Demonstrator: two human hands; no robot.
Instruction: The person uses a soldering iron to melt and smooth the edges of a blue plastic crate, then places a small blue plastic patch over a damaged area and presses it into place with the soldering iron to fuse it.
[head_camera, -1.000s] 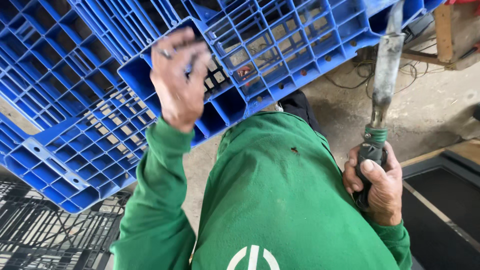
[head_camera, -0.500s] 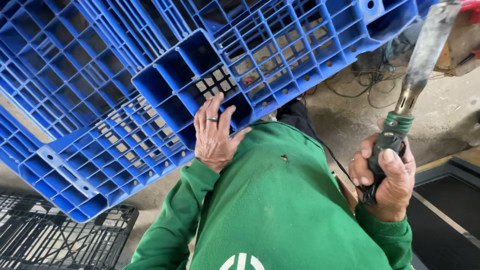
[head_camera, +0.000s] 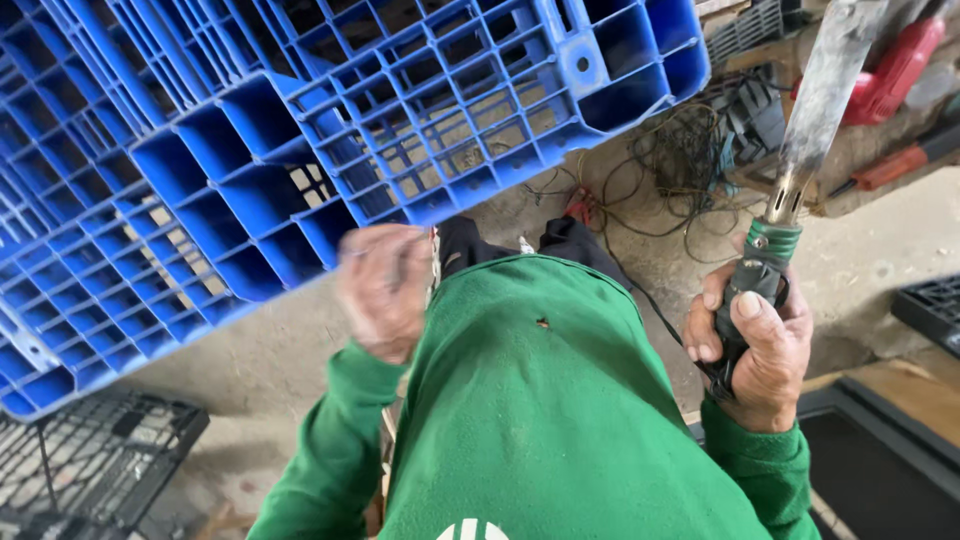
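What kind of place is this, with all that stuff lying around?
Probably a repair workshop. A big blue plastic pallet leans over a bare concrete floor, tangled wires and a red power tool lie behind it, and the right hand grips a long metal-tipped tool.

The tool (head_camera: 790, 190) stands nearly upright, tilted a little to the right: a black handle wrapped by the right hand's fingers (head_camera: 712, 325), a green collar just above them, then a long grey metal blade rising out of view. The blue plastic pallet (head_camera: 300, 150), a grid of open cells, lies tilted just above the blurred left hand's fingers (head_camera: 375, 265); contact cannot be told.
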